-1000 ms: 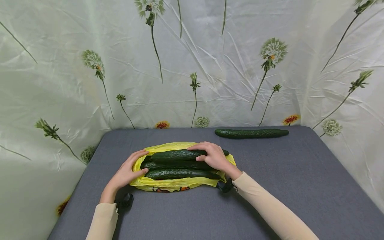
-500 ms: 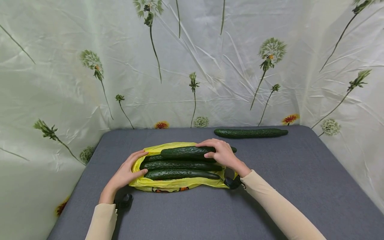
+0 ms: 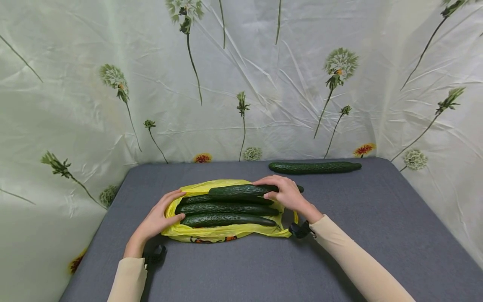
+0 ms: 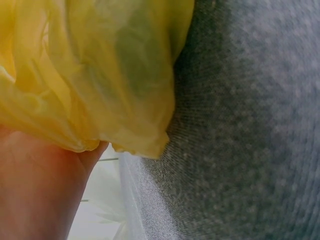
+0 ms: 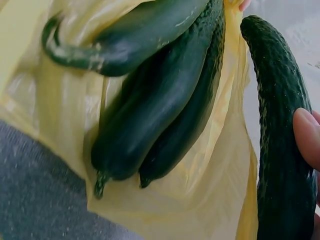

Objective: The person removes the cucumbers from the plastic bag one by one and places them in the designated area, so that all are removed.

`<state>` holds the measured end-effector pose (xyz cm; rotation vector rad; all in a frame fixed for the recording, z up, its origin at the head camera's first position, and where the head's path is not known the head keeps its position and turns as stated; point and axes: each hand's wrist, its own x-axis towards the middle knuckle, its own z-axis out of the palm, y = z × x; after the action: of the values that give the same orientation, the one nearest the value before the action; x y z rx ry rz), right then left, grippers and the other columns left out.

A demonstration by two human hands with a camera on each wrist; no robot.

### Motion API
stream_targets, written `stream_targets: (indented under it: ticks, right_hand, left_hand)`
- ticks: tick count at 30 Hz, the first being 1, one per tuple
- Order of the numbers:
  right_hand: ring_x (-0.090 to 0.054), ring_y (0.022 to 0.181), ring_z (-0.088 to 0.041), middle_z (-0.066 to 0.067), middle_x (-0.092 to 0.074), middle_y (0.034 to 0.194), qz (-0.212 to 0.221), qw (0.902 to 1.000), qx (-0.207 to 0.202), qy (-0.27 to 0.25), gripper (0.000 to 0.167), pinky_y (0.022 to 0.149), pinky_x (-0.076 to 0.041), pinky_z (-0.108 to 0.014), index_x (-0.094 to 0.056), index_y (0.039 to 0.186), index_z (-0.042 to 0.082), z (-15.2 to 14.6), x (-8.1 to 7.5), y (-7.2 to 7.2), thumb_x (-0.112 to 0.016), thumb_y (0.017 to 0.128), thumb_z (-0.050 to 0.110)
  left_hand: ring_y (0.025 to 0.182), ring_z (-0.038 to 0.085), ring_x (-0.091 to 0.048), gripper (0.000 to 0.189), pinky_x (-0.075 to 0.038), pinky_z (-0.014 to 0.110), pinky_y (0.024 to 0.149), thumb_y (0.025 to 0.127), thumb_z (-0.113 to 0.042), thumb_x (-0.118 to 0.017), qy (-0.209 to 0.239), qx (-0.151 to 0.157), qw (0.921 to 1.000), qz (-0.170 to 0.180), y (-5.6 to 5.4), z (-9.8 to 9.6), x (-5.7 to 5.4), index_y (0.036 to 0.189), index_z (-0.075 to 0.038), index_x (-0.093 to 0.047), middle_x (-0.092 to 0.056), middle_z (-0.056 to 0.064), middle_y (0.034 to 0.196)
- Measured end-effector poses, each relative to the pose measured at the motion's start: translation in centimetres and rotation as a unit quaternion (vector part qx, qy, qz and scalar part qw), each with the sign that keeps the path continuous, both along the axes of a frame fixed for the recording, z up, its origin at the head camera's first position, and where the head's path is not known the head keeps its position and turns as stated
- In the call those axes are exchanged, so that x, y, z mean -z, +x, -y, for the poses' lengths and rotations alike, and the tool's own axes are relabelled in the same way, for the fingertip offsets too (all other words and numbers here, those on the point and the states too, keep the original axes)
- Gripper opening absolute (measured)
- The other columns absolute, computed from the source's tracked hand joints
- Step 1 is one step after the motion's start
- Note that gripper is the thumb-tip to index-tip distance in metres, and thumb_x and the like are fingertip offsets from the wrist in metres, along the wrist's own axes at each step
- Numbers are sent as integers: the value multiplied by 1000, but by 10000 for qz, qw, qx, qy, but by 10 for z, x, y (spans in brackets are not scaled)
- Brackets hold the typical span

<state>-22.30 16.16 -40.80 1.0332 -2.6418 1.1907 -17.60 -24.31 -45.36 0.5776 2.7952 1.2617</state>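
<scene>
In the head view, my right hand (image 3: 284,193) grips a dark green cucumber (image 3: 230,191) above the far side of a yellow plastic bag (image 3: 211,232). Close up in the right wrist view, the thumb presses on the bumpy skin of that held cucumber (image 5: 280,105), which is beside the bag's edge. Three more cucumbers (image 3: 226,208) lie side by side inside the spread mouth of the bag. My left hand (image 3: 152,218) holds the bag's left end, thumb and fingers at its rim. Crumpled yellow bag (image 4: 100,75) hides those fingers in the left wrist view.
Another cucumber (image 3: 315,167) lies along the back edge of the grey cloth-covered table (image 3: 226,272). Behind and at both sides hangs a pale curtain (image 3: 211,84) printed with flowers. A dark wrist camera (image 3: 299,230) sits under the right wrist, close to the bag.
The right hand has moved rightward and slightly up with its cucumber, sliding it off the others and uncovering the one below. The left hand keeps its place on the bag.
</scene>
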Motion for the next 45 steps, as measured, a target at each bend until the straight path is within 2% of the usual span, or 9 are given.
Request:
stream_targets:
  ticks: [5, 7, 15, 27, 34, 45]
  right_hand:
    - [-54, 117, -26, -1, -64, 122, 21, 10000, 36, 12, 39, 96, -41, -48, -68, 122, 17, -7, 0, -1, -70, 84, 6]
    - [-54, 118, -27, -1, -64, 122, 22, 10000, 57, 14, 39, 98, -40, -49, -68, 122, 17, -10, 0, -2, -70, 84, 7]
    - [-50, 121, -32, -5, -64, 123, -15, 10000, 93, -9, 37, 95, -41, -52, -68, 122, 13, -21, -1, -3, -69, 85, 10]
    - [-55, 115, -28, -5, -63, 123, 26, 9998, 206, -17, 37, 85, -46, -48, -67, 122, 13, -33, 1, -4, -68, 85, 10]
    - [-55, 115, -29, -7, -63, 123, 2, 9998, 210, -70, 36, 88, -44, -51, -67, 122, 12, -40, 2, -5, -68, 86, 10]
    - [-56, 111, -31, -10, -62, 123, 100, 9990, 434, 4, 36, 83, -45, -50, -67, 122, 12, -56, 6, -3, -69, 86, 11]
  left_hand:
    - [136, 45, -22, 64, -24, 71, 95, 90, -26, -68, -3, -14, 10000, 36, 1, -1, -1, 145, -11, -40, -27, 17, 151]
    - [136, 44, -22, 63, -24, 71, 96, 90, -25, -68, 11, -15, 10000, 25, 2, -1, -2, 145, -11, -41, -27, 16, 151]
    - [136, 44, -22, 61, -23, 71, 96, 90, -22, -69, 60, 15, 10000, 11, 3, -3, -5, 144, -12, -42, -28, 17, 150]
    - [137, 44, -22, 61, -23, 71, 96, 89, -22, -69, 85, 18, 10000, 30, 3, -3, -4, 144, -12, -42, -28, 17, 150]
    - [136, 44, -22, 61, -23, 71, 96, 90, -21, -68, 69, 22, 10000, 14, 2, -2, -5, 144, -11, -42, -28, 17, 150]
    - [137, 43, -22, 61, -24, 70, 96, 90, -22, -69, 77, 16, 9999, 74, 3, -2, -5, 144, -12, -42, -28, 17, 150]
